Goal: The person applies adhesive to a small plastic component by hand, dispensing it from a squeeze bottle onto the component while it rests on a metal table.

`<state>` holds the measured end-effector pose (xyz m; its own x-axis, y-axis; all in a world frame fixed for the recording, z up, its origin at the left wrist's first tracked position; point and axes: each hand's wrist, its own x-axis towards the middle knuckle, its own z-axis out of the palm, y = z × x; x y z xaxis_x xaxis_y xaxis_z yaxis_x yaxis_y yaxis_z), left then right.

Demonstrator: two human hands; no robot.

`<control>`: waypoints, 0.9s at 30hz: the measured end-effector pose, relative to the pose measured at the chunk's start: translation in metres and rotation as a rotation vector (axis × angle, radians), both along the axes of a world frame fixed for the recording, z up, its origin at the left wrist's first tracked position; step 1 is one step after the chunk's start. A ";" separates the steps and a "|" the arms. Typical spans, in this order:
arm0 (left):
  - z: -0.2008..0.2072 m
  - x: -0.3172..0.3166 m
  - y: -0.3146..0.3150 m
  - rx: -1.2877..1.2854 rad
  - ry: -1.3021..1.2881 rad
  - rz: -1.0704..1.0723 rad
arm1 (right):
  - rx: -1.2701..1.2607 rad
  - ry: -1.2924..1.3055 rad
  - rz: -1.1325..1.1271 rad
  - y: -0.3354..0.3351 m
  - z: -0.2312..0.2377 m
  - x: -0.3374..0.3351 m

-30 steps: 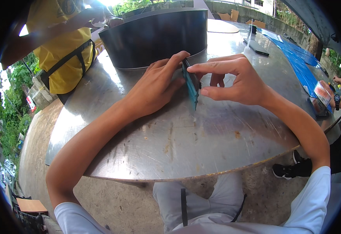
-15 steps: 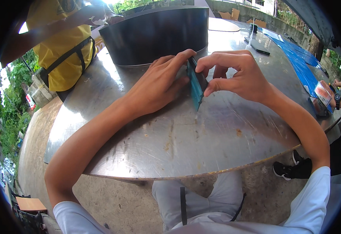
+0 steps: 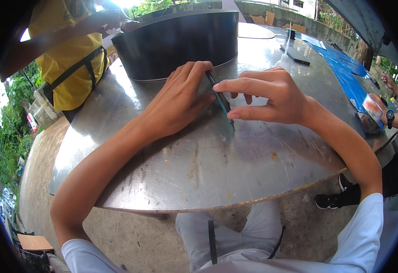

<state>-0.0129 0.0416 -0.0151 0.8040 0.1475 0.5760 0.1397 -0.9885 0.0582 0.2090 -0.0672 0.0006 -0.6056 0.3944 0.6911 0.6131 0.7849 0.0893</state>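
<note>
- Left grip: closed on a thin teal-and-black piece above the desk, its long axis running 11-to-5 o'clock.
- Right grip: fingertips at its 3-o'clock side; cannot tell if pinching.
- Yellow shirt, 10 o'clock: printed emblem.

Loads of bare metal tabletop well in front of the black curved panel; left hand kinda blocks right up close.

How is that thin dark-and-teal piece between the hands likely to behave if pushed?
The thin dark-and-teal piece looks fairly stiff: its edge runs straight, without visible sag. It is probably light, being so slim. Seen nearly edge-on above the metal table, it would likely tip if the left hand let go.
</note>
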 end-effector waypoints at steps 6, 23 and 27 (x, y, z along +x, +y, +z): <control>-0.002 0.004 0.002 -0.001 -0.059 -0.035 | 0.071 -0.093 0.022 0.002 0.001 0.000; 0.018 -0.001 -0.016 0.276 -0.261 0.079 | 0.289 -0.088 -0.130 0.000 0.009 0.006; 0.015 0.003 -0.016 0.294 -0.212 0.120 | 0.355 -0.123 -0.251 0.001 0.015 0.017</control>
<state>-0.0100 0.0254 -0.0004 0.6497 0.0366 0.7593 0.2704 -0.9447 -0.1857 0.2262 -0.0661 0.0157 -0.6078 0.2914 0.7387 0.7484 0.5211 0.4102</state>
